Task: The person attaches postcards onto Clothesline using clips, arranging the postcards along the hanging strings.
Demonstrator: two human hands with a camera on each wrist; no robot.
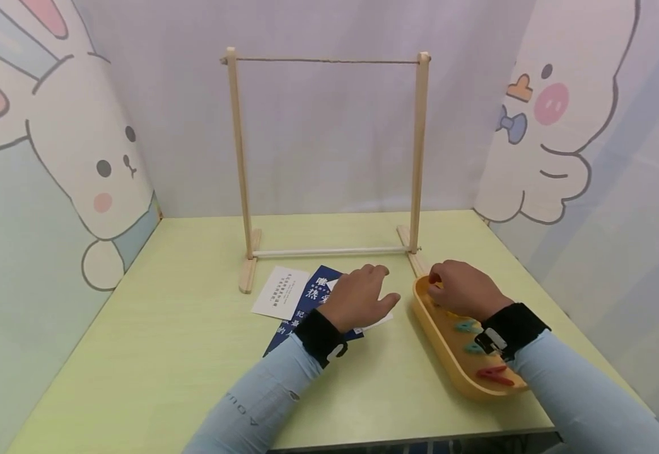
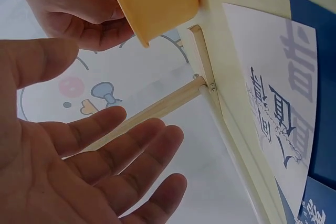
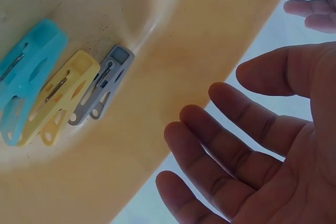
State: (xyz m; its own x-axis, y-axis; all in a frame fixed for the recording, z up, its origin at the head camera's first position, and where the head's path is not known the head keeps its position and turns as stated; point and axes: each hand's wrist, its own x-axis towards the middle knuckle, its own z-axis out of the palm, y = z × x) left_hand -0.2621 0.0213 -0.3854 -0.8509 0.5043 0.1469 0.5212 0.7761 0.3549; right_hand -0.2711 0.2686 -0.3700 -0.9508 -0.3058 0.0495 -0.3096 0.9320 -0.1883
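My left hand (image 1: 357, 297), fingers spread and holding nothing, hovers over several paper cards. Among these are a white card (image 1: 281, 292) with printed lines and a navy blue card (image 1: 301, 315) with white characters, partly hidden under the hand. Above the far end of a yellow-orange tray (image 1: 438, 345) is my right hand (image 1: 465, 290). Its fingers bend loosely around nothing in the right wrist view. Inside the tray lie a red clothespin (image 1: 495, 375), teal clothespins (image 1: 466, 326), a yellow clothespin (image 3: 63, 98) and a grey clothespin (image 3: 107, 82).
Behind the cards stands a wooden frame with a left post (image 1: 240, 157), a right post (image 1: 419, 157), a string (image 1: 329, 60) tied between their tops and a white rod (image 1: 329, 252) low down. Curtains with cartoon animals surround the pale yellow-green table (image 1: 153, 353).
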